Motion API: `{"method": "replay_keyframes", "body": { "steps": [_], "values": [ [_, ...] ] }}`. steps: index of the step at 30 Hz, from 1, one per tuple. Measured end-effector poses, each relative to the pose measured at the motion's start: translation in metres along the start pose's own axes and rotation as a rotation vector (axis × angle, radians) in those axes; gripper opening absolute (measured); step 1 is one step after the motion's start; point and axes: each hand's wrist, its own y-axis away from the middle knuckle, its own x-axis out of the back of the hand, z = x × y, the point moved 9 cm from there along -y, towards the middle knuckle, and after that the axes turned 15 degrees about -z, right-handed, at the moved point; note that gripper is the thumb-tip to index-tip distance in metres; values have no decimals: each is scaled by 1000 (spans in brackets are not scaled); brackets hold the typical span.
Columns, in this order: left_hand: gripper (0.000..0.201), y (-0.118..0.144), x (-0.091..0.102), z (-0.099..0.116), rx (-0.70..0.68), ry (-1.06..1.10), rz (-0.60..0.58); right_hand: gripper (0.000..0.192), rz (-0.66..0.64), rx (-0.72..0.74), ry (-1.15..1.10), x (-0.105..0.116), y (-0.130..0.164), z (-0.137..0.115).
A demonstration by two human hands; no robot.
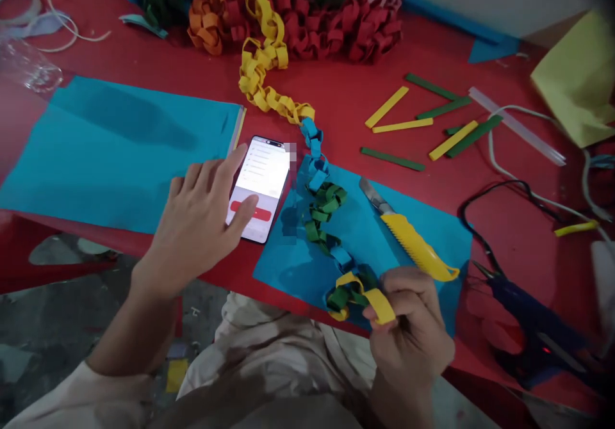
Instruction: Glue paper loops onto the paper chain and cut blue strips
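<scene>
now paper chain [331, 211] between both hands

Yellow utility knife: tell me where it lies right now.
In the head view the yellow utility knife lies diagonally on the small blue paper sheet, right of the paper chain and just above the right hand.

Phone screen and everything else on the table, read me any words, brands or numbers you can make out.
Phone screen: grey text lines and a red button under the left hand, too small and blurred to read.
Yellow knife: no marking legible.
Glue gun: none visible.
Nothing can be quoted.
</scene>
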Motion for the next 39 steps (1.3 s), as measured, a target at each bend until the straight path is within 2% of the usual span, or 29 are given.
{"method": "replay_keyframes", "body": {
  "steps": [3, 7, 12, 18, 30, 39],
  "values": [
    [63, -10, 3, -3, -55, -14, -36, 28, -38, 3, 18, -2, -5, -4],
    [62, -16, 2, -5, -106, -16, -28, 29, -64, -13, -15, -4, -5, -2],
    [64, -19, -2, -3, -106, -58, -26, 26, -56, -63, -67, -4, -1, 5],
    [57, -19, -3, -6, -144, 11, -14, 31, -63, -110, -103, -5, 1, 10],
    [59, -23, -5, -9, -98, 13, -28, 37, -70, -128, -108, -6, 3, 13],
    [60, -21, -6, -10, -147, 15, -30, 34, -69, -130, -130, -6, 4, 13]
  ]
}}
